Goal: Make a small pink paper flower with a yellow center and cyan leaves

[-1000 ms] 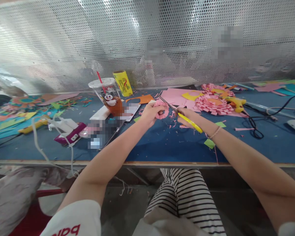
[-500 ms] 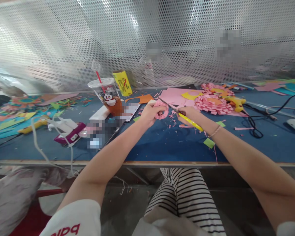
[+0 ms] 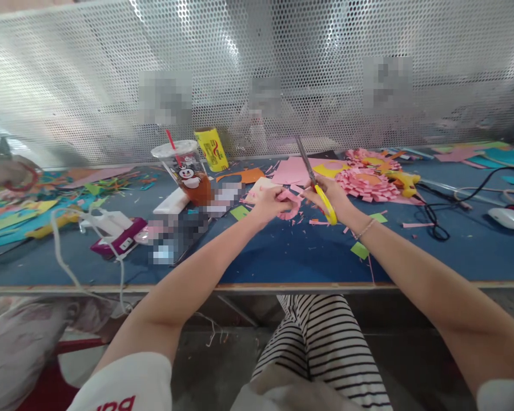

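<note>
The ring [image 3: 289,214] is up between your hands, over the table [image 3: 248,262]. The cup [image 3: 191,178] stands left of your left hand [image 3: 268,206], so a big swing that way could tip it. Your left hand pinches the ring; squeeze hard and it might bend. Your right hand [image 3: 334,195], close to the ring, holds the scissors [image 3: 308,167]; if they slip, they could tear it or poke you.
</note>
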Tool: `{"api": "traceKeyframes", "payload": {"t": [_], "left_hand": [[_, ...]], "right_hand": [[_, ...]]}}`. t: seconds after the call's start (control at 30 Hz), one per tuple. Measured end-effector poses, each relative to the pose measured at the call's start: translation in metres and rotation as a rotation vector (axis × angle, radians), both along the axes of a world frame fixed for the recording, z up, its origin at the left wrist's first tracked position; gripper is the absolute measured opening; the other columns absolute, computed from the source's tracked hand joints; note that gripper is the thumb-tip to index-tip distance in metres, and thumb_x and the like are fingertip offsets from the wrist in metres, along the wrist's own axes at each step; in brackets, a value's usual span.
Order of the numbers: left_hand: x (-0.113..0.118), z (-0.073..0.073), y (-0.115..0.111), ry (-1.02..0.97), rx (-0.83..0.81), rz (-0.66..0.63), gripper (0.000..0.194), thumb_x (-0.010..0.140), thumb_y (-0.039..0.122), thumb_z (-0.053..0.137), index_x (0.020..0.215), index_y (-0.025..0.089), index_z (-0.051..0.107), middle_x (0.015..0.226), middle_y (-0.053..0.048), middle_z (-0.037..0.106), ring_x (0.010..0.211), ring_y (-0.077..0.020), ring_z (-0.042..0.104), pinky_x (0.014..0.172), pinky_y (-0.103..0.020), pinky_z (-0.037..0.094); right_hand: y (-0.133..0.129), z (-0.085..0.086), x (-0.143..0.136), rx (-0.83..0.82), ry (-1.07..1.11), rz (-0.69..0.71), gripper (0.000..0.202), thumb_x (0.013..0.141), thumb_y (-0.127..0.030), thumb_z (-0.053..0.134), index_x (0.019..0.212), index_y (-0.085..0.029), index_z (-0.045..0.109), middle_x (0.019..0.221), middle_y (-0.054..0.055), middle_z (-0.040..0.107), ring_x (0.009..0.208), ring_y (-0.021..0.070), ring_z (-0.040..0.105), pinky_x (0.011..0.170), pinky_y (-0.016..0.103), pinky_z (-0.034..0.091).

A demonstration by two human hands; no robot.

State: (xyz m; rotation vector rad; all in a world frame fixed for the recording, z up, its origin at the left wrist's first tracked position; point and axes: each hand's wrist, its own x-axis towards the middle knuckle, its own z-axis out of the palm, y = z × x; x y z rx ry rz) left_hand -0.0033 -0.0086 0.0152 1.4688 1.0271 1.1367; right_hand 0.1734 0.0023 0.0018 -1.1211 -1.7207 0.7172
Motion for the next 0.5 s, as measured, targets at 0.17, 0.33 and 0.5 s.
{"api": "traceKeyframes", "payload": {"t": [0.17,0.33,0.5], "left_hand": [[-0.001,-0.006,0.004,0.258,0.22,-0.077,0.02,0.052,0.017,0.072,0.059,0.014,0.053,0.054,0.006,0.048,0.05,-0.0062,0.043,0.049,-0.019,0.029],[-0.001,-0.008,0.005,0.214,0.196,-0.099,0.023,0.052,0.019,0.073,0.069,0.013,0.058,0.062,0.003,0.054,0.056,-0.0078,0.047,0.053,-0.02,0.033],[0.001,-0.009,0.008,0.022,0.217,-0.03,0.028,0.058,0.021,0.072,0.082,0.014,0.061,0.074,0.0,0.059,0.068,-0.0099,0.053,0.061,-0.022,0.039]], "right_hand": [[-0.007,-0.001,-0.006,0.015,0.097,0.217,0.039,0.062,-0.04,0.068,0.086,-0.02,0.046,0.072,0.0,0.061,0.065,0.0138,0.059,0.064,0.028,0.048],[-0.005,-0.005,-0.008,0.033,0.126,0.173,0.034,0.062,-0.033,0.067,0.084,-0.019,0.046,0.07,-0.002,0.056,0.061,0.0111,0.054,0.061,0.026,0.046],[-0.013,0.004,-0.012,0.016,0.231,0.113,0.028,0.062,-0.025,0.064,0.08,-0.02,0.043,0.067,-0.004,0.051,0.06,0.0097,0.051,0.06,0.024,0.044]]}}
